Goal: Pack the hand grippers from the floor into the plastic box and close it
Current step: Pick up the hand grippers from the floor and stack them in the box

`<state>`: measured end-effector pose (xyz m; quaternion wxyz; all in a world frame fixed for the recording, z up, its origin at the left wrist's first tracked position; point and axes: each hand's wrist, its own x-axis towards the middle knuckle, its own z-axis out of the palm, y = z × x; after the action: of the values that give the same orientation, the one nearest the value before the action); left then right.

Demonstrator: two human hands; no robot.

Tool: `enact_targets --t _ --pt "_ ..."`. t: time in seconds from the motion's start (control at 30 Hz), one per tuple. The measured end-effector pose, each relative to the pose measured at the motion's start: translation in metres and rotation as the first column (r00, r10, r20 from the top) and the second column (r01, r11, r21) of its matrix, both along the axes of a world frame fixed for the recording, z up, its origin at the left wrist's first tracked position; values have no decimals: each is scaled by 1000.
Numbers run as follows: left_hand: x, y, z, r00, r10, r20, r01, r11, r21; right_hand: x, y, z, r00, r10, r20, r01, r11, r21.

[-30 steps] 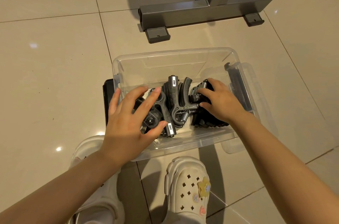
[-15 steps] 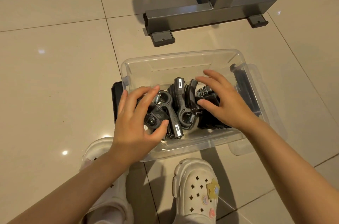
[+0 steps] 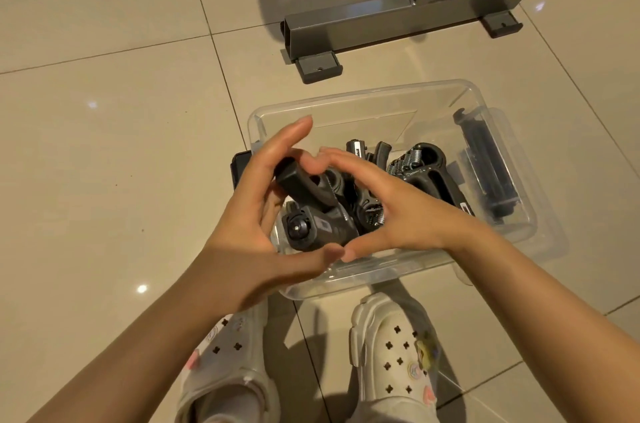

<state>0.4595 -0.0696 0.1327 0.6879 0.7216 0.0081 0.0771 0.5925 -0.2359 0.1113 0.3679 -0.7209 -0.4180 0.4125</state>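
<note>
Grippers (image 3: 349, 201) lie heaped inside the box (image 3: 363, 100), filling its near half from about 9 o'clock across to 3 o'clock, with the far half bare. The nearest one, under the left hand (image 3: 249, 214), shows its round hinge end toward 6 o'clock and one handle running up toward 10 o'clock, so its long axis slants across the box; a second one at 2 o'clock of the heap has its spring coil at the far end and handles running toward 4 o'clock. The rest are too tangled to read. Both hands hang just above the heap with fingers bent, thumb tips touching at 6 o'clock and fingertips meeting at 12 o'clock, framing the grippers rather than gripping any; whether the left fingers touch the handle below them cannot be told. The right hand (image 3: 401, 211) holds nothing. No grippers show on the floor (image 3: 104, 145), so packing looks done and closing remains. A dark latch (image 3: 491, 173) sits along the box's 3 o'clock wall. A metal stand (image 3: 408, 17) stands beyond at 12 o'clock, and shoes (image 3: 391, 353) at 6 o'clock.
</note>
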Motion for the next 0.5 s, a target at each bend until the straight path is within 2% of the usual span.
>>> enact_targets --t 0.17,0.2,0.27,0.33,0.37,0.43,0.5 --pt "8 -5 1 997 -76 -11 76 997 -6 1 -1 5 999 -7 42 8 1000 -5" --pt "9 -4 0 996 -81 -32 82 996 45 0 0 4 997 -27 71 28 1000 -14" --pt "11 -1 -8 996 -71 -53 82 965 250 1 -2 -1 978 -44 202 61 995 -77" --pt "14 3 -24 998 29 -58 4 870 493 3 -6 -9 923 -41 383 125 973 -196" --pt "16 4 -33 991 115 -73 -53 821 569 4 -7 -12 891 -55 451 184 952 -246" --pt "20 4 -47 957 261 -128 -124 765 632 2 -5 -19 831 -120 543 332 890 -313" --pt "23 0 -59 941 301 -152 -117 714 690 -2 0 -27 762 -118 636 446 809 -384"
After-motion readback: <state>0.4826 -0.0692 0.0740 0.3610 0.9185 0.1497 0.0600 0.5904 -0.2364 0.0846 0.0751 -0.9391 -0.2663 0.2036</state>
